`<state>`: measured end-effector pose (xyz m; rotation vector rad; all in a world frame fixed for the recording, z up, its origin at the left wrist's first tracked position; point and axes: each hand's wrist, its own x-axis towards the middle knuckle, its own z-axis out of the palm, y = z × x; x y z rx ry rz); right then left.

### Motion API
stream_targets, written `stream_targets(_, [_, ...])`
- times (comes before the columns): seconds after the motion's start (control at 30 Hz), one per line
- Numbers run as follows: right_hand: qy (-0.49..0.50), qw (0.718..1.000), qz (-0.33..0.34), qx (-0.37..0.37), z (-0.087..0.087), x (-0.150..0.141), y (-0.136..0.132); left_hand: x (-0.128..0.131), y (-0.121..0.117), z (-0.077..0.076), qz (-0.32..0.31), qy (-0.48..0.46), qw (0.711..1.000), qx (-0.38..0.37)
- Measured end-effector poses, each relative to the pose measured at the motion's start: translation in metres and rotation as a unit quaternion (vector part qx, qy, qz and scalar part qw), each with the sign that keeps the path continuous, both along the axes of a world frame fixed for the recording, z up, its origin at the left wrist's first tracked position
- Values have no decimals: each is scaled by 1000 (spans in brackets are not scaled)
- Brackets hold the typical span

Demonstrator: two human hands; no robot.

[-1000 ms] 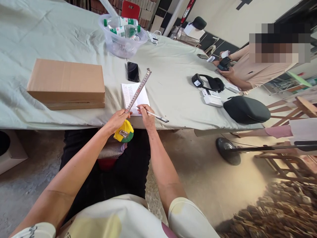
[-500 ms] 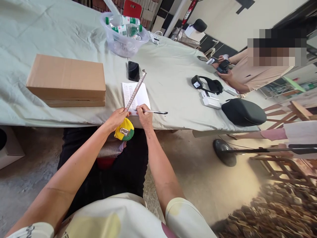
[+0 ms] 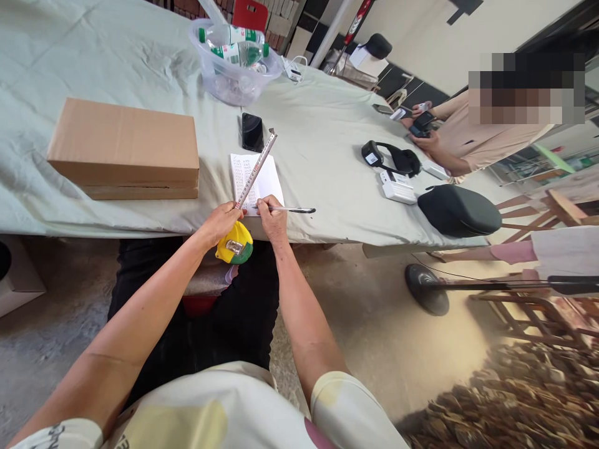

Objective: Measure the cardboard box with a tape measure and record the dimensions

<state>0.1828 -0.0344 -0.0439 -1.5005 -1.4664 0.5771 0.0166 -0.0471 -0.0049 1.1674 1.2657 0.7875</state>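
My left hand (image 3: 224, 222) is closed on a tape measure (image 3: 236, 242) with a yellow and green case, which hangs at the table's front edge. Its metal blade is pulled out and slants up and right across an open notebook (image 3: 269, 178). In my right hand (image 3: 272, 218) is a pen (image 3: 299, 211), its tip down at the lower part of the written page. Columns of handwriting cover the left page; the right page looks blank. Just beyond the notebook lies a black smartphone (image 3: 253, 132).
A closed cardboard box (image 3: 126, 137) sits to the left on the cloth-covered table (image 3: 327, 156). Behind is a plastic basket (image 3: 234, 93) with bottles. To the right are a black headset (image 3: 397, 161), a white device (image 3: 397, 188) and a black case (image 3: 458, 211). Another person's hands (image 3: 425, 134) hold a device.
The view has shifted very slightly. Both hands keep their grips and stay in nearly the same place, the pen tip still on the page.
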Motion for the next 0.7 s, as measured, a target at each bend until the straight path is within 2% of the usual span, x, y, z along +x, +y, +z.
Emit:
stream_targets(0.4, [-5,1000,3,2,-2,0,0,1,0,0,5,-33,999,-32])
stream_targets(0.7, [-14,1000,7,7,-2,-1,1,0,-1,2,3,-32,999,-26])
